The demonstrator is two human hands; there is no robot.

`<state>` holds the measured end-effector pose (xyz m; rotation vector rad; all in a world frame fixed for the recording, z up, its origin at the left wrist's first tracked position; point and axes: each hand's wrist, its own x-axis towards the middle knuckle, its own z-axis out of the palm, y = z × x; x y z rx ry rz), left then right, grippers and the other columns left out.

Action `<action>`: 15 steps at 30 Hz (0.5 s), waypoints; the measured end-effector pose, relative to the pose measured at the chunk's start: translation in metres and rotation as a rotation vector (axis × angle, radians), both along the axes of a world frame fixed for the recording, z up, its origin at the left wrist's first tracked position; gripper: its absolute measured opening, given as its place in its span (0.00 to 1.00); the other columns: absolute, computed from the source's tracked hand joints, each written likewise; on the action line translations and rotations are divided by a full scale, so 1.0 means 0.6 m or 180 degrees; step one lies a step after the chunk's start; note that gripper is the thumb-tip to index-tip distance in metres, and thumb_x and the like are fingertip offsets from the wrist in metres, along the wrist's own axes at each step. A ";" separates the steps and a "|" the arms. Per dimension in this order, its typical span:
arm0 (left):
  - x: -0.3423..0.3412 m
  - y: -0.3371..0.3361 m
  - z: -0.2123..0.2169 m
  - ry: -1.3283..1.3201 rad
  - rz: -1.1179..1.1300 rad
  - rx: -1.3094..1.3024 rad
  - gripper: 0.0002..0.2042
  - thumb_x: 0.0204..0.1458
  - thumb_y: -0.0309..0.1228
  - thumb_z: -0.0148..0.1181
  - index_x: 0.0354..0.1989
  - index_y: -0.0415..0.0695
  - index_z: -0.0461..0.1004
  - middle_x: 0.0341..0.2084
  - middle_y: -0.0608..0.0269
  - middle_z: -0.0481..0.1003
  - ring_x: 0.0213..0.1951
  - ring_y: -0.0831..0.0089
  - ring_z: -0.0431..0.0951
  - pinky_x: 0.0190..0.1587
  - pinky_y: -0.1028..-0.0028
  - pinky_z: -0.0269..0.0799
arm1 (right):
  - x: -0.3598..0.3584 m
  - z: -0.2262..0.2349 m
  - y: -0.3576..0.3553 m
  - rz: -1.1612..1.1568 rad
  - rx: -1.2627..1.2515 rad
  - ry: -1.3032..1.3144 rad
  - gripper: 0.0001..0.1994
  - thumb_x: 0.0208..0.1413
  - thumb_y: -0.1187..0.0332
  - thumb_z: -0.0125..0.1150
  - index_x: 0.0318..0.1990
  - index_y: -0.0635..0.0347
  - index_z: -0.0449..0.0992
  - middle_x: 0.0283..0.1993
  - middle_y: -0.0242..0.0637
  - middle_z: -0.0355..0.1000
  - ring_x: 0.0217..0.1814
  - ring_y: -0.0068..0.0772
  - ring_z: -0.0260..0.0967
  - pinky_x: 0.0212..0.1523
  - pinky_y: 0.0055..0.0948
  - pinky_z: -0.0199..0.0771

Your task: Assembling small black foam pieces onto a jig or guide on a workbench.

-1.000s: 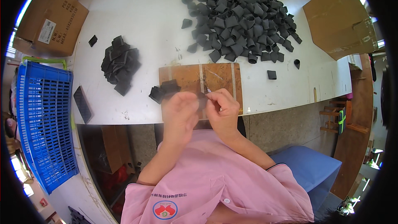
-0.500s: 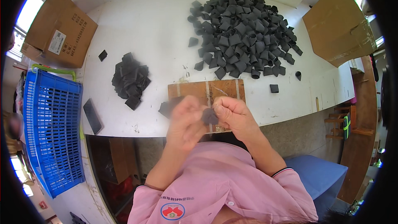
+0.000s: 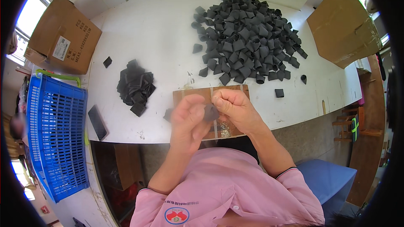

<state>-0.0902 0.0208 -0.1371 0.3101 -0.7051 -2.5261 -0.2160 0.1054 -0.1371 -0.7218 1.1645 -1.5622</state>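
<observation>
— What sits nearest the wearer?
— The pink shirt [image 3: 227, 180], just on the near side of the wooden board [image 3: 179, 98].

— And the hands?
— Both are over the board. The right hand [image 3: 239, 108] has thumb and forefinger pinched on the edge of a small dark piece [image 3: 211, 112], which is above the middle of the board.

— Is the left hand [image 3: 187, 120] gripping it too?
— I can't tell. Its fingers are curled at the piece's left side, but they're blurred, so it may be a grasp or only a touch.

— What's next, going outward?
— More dark material [image 3: 167, 115] shows at the board's left edge, partly hidden by that hand. Well to the left of the board lies a dark phone [image 3: 97, 122], and past it a blue plastic basket [image 3: 58, 138].

— Farther off?
— A small heap of dark pieces [image 3: 135, 87] to the board's upper left, and a lone flat piece [image 3: 279, 93] to its right. Beyond the board's far edge, slightly right, spreads a large pile of dark curled pieces [image 3: 248, 38].

— And the cardboard?
— One brown carton [image 3: 80, 52] far left beyond the board, another box [image 3: 343, 25] far right beyond it.
</observation>
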 end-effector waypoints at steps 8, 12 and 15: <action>0.007 -0.016 -0.036 0.0002 -0.0035 0.1051 0.08 0.52 0.22 0.45 0.39 0.38 0.66 0.23 0.58 0.70 0.09 0.86 0.53 0.12 0.85 0.49 | 0.011 -0.012 -0.010 -0.0187 0.0170 0.0675 0.10 0.56 0.66 0.48 0.25 0.62 0.69 0.18 0.21 0.58 0.21 0.11 0.51 0.21 0.17 0.52; 0.005 -0.019 -0.037 0.0233 -0.0296 0.2204 0.09 0.53 0.24 0.43 0.41 0.38 0.66 0.23 0.58 0.70 0.09 0.85 0.54 0.12 0.84 0.49 | 0.008 0.009 -0.009 -0.0167 -0.0035 0.0740 0.11 0.56 0.66 0.49 0.25 0.62 0.68 0.19 0.22 0.59 0.22 0.12 0.51 0.22 0.17 0.52; 0.003 -0.017 -0.044 0.0073 -0.0200 0.0945 0.10 0.53 0.25 0.45 0.43 0.37 0.65 0.25 0.59 0.70 0.08 0.85 0.53 0.12 0.84 0.48 | 0.004 -0.014 -0.005 0.0089 0.0299 0.0128 0.11 0.56 0.66 0.48 0.25 0.63 0.68 0.19 0.21 0.58 0.23 0.13 0.53 0.23 0.18 0.54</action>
